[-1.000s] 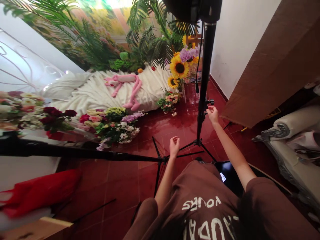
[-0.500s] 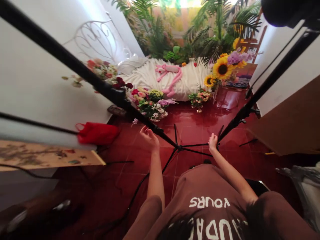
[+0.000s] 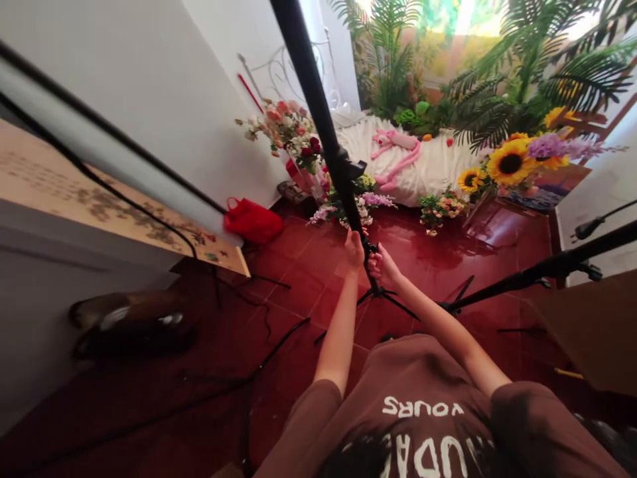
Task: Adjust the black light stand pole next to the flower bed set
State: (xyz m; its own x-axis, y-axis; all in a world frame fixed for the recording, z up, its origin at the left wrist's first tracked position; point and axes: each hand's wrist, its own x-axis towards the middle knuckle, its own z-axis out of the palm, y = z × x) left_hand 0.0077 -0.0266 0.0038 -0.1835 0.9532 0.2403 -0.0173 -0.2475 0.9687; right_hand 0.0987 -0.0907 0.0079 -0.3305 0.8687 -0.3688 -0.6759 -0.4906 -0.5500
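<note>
In front of me a black tripod stand [image 3: 326,126] rises from the red floor, its pole leaning up and to the left. My left hand [image 3: 355,251] is wrapped round the lower part of the pole, from its left side. Just right of it and slightly lower, my right hand [image 3: 384,265] is closed at a small knob on the stand's lower collar; the fingertips are partly hidden. Below both hands the tripod legs [image 3: 381,293] spread on the floor. Higher on the pole sits a clamp with a lever [image 3: 352,171].
A second black stand [image 3: 537,272] slants across the right. Flowers [image 3: 510,162] and a white-draped platform with a pink plush toy [image 3: 398,143] lie ahead. A red bag [image 3: 253,220], a painted panel [image 3: 219,251] and a cable [image 3: 279,352] are on the left.
Both hands, apart and off this pole before, have come together on its lower part. The pole now stands steeper in view, and my view has turned to the left.
</note>
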